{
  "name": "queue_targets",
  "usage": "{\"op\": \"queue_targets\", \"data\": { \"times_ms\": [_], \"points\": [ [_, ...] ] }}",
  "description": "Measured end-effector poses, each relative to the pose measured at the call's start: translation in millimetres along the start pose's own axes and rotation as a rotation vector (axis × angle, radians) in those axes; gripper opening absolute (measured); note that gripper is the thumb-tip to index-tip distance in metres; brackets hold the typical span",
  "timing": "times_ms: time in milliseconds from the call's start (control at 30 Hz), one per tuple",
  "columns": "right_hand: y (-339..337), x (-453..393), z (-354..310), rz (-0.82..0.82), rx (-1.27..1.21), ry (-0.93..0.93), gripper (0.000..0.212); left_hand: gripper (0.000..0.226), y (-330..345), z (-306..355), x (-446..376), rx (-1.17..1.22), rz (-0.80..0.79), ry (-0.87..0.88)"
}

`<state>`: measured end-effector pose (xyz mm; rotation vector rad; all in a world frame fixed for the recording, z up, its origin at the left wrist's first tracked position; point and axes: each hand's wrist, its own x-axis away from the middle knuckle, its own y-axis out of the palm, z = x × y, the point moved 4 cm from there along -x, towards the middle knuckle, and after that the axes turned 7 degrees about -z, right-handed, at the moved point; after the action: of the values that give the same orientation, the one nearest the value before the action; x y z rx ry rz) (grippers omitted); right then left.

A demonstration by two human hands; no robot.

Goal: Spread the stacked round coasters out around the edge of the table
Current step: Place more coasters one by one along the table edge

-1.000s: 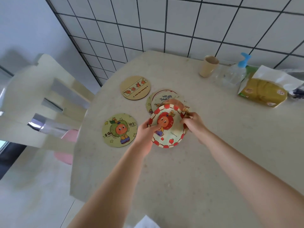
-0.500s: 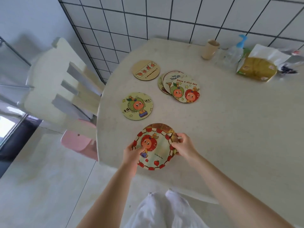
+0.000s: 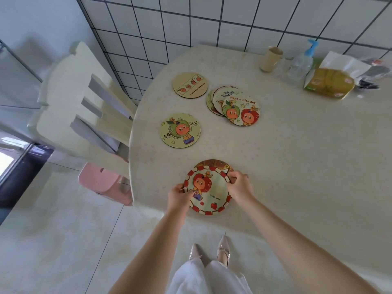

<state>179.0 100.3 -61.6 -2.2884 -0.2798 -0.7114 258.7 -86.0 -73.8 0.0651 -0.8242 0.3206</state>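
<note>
Near the front edge of the pale speckled counter [image 3: 297,166]: round red-bordered apple coaster [image 3: 209,187] over a brown coaster [image 3: 214,162]. Left hand [image 3: 177,197] at its left rim, fingers [image 3: 182,188] curled, pinching. Right hand [image 3: 240,187] at upper right rim, fingers [image 3: 230,177] bent, gripping the edge.

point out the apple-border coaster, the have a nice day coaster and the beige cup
apple-border coaster [image 3: 209,192], head view, its printed middle
have a nice day coaster [image 3: 241,110], head view, centre
beige cup [image 3: 271,59], head view, side wall

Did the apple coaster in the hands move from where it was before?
Yes. The apple coaster left the coaster pile and came toward the near table edge.
</note>
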Motion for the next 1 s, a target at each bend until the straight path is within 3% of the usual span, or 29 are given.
{"op": "queue_targets", "data": {
  "times_ms": [233, 400, 667, 800, 900, 967, 1000],
  "points": [
    [11.7, -0.9, 5.1, -0.059, 0.118, 0.119, 0.040, 0.029, 5.3, -0.9, 10.9, -0.058, 0.110, 0.092],
    [16.7, 6.0, 3.9, -0.076, 0.153, 0.118, 0.037, 0.031, 11.8, 8.2, 17.7, -0.104, 0.057, 0.175],
    [-7.4, 13.6, 15.9, -0.039, -0.238, 0.062, 0.057, 0.043, 28.4, 26.3, 28.0, -0.012, -0.145, 0.218],
    [-35.3, 19.7, 34.4, -0.030, -0.345, 0.055, 0.048, 0.037, 49.7, 29.5, 29.7, -0.007, -0.216, 0.186],
    [-79.0, 24.5, 68.3, 0.027, -0.400, 0.102, 0.035, 0.033, 87.8, 27.5, 32.6, 0.009, -0.221, 0.151],
    [-161.8, 12.9, 140.9, 0.081, -0.418, 0.135, 0.029, 0.033, 192.9, 23.8, 33.7, -0.026, -0.251, 0.126],
    [-163.4, 15.1, 147.0, 0.071, -0.418, 0.133, 0.028, 0.033, 197.0, 22.0, 36.5, -0.032, -0.261, 0.127]
  ]
}}
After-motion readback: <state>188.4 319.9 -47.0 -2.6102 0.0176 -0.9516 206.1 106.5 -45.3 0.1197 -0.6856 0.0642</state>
